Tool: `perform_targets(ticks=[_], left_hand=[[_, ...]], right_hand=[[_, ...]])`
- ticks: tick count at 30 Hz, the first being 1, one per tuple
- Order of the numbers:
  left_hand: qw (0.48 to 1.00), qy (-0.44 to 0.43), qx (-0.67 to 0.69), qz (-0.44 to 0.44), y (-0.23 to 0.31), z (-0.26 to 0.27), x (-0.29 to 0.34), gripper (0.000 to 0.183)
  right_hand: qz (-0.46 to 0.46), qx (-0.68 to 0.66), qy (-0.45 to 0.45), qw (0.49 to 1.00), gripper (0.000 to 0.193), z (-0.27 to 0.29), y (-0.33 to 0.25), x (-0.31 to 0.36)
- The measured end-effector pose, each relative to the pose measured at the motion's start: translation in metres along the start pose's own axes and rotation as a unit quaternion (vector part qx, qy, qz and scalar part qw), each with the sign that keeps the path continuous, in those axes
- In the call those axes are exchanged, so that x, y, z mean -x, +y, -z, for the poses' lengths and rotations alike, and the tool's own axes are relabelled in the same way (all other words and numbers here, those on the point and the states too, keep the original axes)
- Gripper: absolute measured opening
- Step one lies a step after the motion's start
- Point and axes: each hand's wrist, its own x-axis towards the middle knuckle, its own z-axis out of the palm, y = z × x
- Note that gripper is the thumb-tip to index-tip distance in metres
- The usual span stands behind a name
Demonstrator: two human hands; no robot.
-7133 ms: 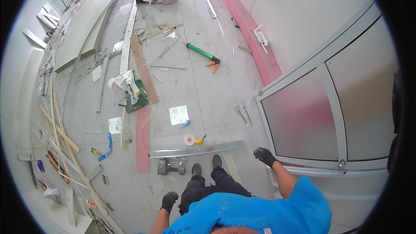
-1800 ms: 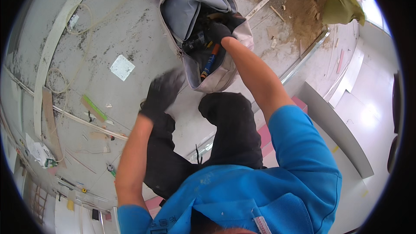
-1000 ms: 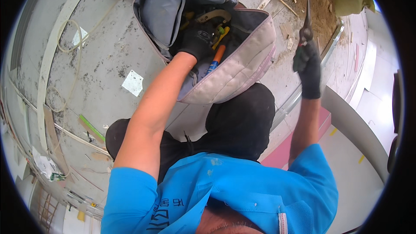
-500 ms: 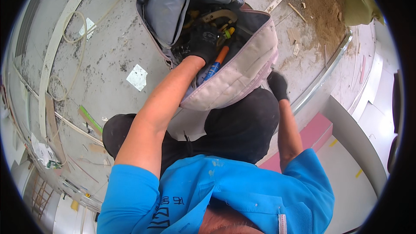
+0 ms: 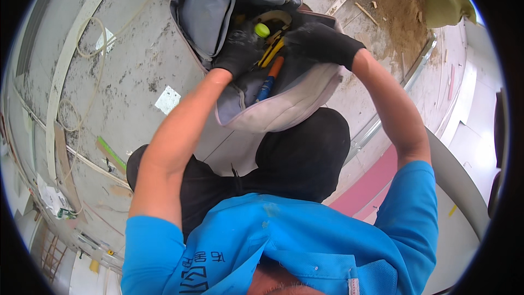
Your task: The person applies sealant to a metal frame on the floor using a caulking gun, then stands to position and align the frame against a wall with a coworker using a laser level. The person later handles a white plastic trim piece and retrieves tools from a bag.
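Note:
A light grey-pink cloth bag gapes wide in front of my knees, with loose hand tools in its dark inside. My left hand, in a black glove, reaches into it, beside a tool with yellow handles. From the other side my right hand, gloved too, dips over the rim with its fingertips near those handles. Motion smears the fingers of both, so their grip does not show. Between the hands sits a round lime-green piece. A blue and orange handle slants up from the bag's near side.
Beyond the bag on the right lies a heap of brown sand. Metal profile strips run along the right. A pale hose, a silvery scrap and a green-edged strip lie on the dusty floor at left.
My right hand has come up from beside the bag and into its opening. The left hand has shifted slightly left and down. The yellow handles and round green piece now show more plainly.

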Motion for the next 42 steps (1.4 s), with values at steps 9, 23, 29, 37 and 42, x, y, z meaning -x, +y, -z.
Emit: perform_targets(ticks=[9, 23, 29, 37, 42], left_hand=[[0.979, 0.074, 0.171, 0.085, -0.003, 0.075, 0.033, 0.066], [0.978, 0.093, 0.175, 0.061, 0.000, 0.108, 0.043, 0.064], [0.982, 0.092, 0.157, 0.058, 0.001, 0.119, 0.051, 0.062], [0.985, 0.066, 0.140, 0.074, 0.009, 0.134, 0.052, 0.051], [0.992, 0.071, 0.096, 0.046, 0.001, 0.131, 0.054, 0.049]], right_hand=[[-0.127, -0.252, 0.058, 0.958, 0.021, -0.060, -0.036, -0.003], [-0.086, -0.414, 0.157, 0.893, 0.033, -0.081, -0.062, -0.059], [-0.140, -0.499, -0.091, 0.850, 0.033, -0.070, -0.052, -0.084], [-0.112, -0.280, 0.036, 0.953, 0.031, -0.105, -0.055, -0.093], [-0.108, -0.255, -0.060, 0.959, 0.020, -0.106, -0.054, -0.094]])
